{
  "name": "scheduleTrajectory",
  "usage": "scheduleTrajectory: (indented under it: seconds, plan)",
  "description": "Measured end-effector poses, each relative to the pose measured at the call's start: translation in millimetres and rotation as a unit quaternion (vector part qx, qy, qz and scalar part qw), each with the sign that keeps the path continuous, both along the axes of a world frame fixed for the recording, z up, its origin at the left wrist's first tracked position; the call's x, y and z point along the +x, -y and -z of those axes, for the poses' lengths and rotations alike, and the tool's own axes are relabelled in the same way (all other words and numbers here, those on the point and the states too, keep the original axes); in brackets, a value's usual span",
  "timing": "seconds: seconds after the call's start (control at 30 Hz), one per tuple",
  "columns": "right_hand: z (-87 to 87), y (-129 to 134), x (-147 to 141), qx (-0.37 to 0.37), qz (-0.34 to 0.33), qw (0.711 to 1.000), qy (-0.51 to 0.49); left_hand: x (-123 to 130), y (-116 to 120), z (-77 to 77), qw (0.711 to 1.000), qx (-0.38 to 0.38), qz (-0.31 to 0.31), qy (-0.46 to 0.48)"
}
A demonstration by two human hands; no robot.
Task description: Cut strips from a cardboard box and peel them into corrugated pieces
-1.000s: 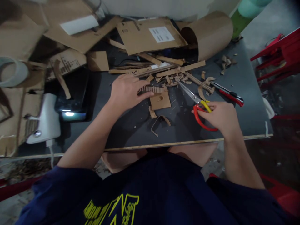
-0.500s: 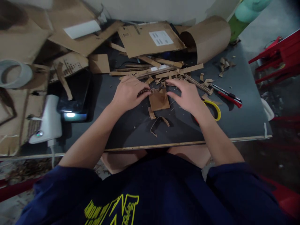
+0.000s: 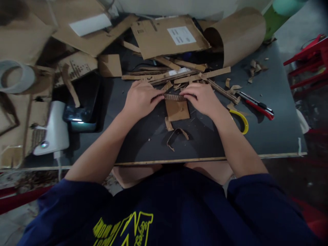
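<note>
A short ridged cardboard strip [image 3: 174, 97] is stretched between both hands, its corrugated side showing. My left hand [image 3: 143, 98] pinches its left end between thumb and fingers. At the right end, my right hand [image 3: 201, 97] grips it the same way. Just below the strip a square cardboard piece [image 3: 178, 110] lies flat on the dark table [image 3: 143, 147]. Nearer the front edge are a small scrap [image 3: 168, 124] and a thin bent strip [image 3: 178, 131].
Cardboard strips [image 3: 202, 74], a flat carton [image 3: 166, 37] and a curved cardboard sheet [image 3: 241, 36] lie behind the hands. To the right are a red cutter [image 3: 258, 105] and yellow-handled scissors [image 3: 244, 122]. A tape roll [image 3: 16, 77], black device [image 3: 82, 99] and white device [image 3: 55, 128] sit left.
My right hand has closed from spread fingers onto the right end of the ridged strip, which now spans both hands. The view has shifted slightly.
</note>
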State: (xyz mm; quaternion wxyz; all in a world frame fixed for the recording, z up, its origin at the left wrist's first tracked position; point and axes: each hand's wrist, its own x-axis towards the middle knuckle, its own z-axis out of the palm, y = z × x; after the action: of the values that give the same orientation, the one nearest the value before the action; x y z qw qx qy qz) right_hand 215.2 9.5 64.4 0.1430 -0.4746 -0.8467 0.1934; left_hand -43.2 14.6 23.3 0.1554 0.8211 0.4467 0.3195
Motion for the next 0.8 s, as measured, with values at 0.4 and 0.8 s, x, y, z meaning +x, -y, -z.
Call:
scheduleTrajectory:
  seconds: [0.4, 0.8]
  plan:
    - [5.7, 5.4, 0.0, 0.02, 0.054, 0.998, -0.012, -0.6, 1.2, -0.5, 0.999, 0.019, -0.008, -0.047]
    - [14.8, 5.1, -5.7, 0.061, 0.069, 0.996, -0.012, 4.8, 6.7, -7.9, 0.989, 0.022, -0.016, -0.144]
